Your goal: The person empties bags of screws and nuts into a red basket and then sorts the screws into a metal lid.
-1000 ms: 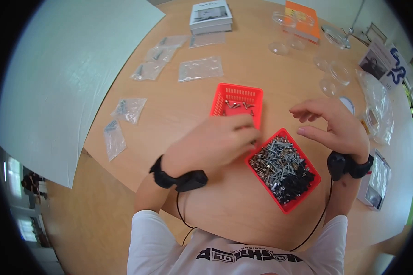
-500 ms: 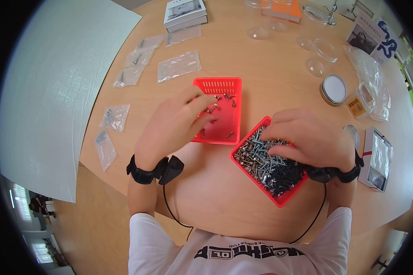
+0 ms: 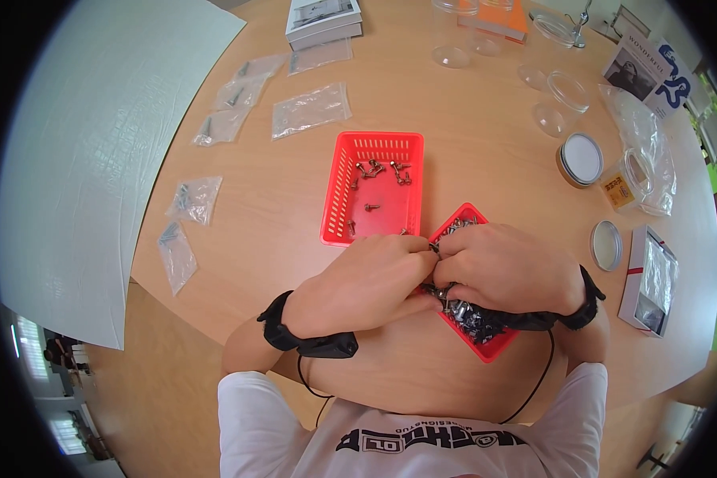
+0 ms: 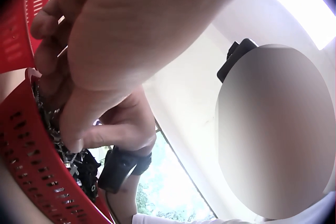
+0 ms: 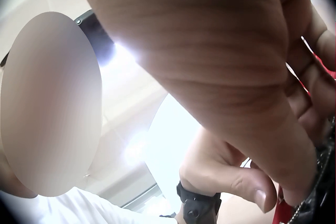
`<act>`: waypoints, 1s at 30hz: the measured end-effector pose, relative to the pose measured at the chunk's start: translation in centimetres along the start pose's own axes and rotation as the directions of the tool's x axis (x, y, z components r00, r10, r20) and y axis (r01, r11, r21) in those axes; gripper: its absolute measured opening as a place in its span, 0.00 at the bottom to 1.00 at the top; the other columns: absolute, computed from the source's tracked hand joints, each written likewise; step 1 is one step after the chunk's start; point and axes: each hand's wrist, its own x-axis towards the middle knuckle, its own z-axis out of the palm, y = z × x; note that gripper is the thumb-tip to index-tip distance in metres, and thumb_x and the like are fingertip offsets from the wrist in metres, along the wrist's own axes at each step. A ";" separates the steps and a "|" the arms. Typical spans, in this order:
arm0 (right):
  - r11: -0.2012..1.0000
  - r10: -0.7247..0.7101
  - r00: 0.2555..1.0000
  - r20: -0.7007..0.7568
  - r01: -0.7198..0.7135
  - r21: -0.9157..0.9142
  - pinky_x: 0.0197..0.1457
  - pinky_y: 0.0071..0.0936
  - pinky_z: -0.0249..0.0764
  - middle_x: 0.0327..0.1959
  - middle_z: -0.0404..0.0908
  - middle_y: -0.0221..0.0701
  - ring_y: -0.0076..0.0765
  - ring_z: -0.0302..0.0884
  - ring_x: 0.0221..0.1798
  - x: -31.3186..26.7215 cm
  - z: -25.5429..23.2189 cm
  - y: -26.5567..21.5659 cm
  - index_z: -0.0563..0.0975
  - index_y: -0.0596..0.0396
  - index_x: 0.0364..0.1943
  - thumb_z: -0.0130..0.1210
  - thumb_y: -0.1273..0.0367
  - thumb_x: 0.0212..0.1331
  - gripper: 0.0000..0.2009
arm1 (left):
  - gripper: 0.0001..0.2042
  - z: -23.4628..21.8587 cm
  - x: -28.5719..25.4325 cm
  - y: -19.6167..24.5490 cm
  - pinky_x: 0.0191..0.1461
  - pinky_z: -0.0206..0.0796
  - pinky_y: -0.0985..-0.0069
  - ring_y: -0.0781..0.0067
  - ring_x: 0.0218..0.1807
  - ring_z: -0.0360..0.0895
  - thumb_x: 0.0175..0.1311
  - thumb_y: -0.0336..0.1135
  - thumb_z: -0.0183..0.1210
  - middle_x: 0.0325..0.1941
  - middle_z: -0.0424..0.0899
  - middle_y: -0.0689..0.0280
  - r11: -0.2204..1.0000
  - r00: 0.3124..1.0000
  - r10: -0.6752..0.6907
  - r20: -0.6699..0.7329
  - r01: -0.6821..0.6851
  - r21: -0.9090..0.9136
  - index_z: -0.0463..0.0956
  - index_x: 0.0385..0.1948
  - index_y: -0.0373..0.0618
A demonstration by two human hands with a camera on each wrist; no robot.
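Note:
A red basket (image 3: 486,350) of mixed screws (image 3: 458,309) sits in front of the person, its silver screws towards the middle and black ones at the near end. Over its left edge is the left hand (image 3: 366,283), with thumb and fingers bent down to the screws and spread apart. From the other side the right hand (image 3: 510,267) reaches into the same basket, fingertips among the screws close to the left fingertips. What the right fingertips hold is hidden. Beyond the left hand stands a larger red basket (image 3: 386,219) with several loose bolts (image 3: 372,208) on its floor.
Clear plastic bags (image 3: 311,111) with some screws lie at the left and back. Clear jars (image 3: 550,119), a round tin (image 3: 581,159), a lid (image 3: 606,245) and a white box (image 3: 649,283) are on the right. Books (image 3: 323,22) lie at the back; a white board (image 3: 111,151) is at left.
The left hand has moved from over the larger basket rightward and nearer to the screw basket. The right hand has shifted left, bringing both hands close together over the screws.

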 end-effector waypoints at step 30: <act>0.599 0.345 0.816 -0.463 0.188 0.778 0.59 0.27 0.80 0.47 0.85 0.39 0.31 0.84 0.51 2.4 -1.4 3.8 0.79 0.68 0.48 0.60 0.80 0.62 0.11 | 0.07 2.0 -0.4 0.6 0.36 0.72 0.66 0.61 0.36 0.80 0.56 0.30 0.63 0.34 0.78 0.61 0.984 0.986 0.139 -0.089 -0.127 0.126 0.81 0.35 0.43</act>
